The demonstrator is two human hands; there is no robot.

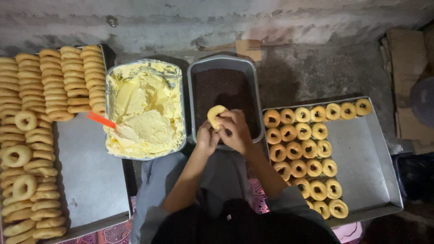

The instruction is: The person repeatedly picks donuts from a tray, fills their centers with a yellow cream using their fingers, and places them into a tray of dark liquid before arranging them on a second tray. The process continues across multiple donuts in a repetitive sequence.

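Rough grey concrete floor and wall frame the head view, with trays spread around the seated person. Both hands meet over the pan of dark sprinkles (224,92): the left hand (207,138) and right hand (236,131) are closed together on one ring doughnut (215,115). Judging by the trays, the filled-doughnut tray (366,158) is roughly half full, while plain doughnuts (27,149) crowd the left tray. A tub of yellow cream (145,108) holds an orange spatula (101,120)
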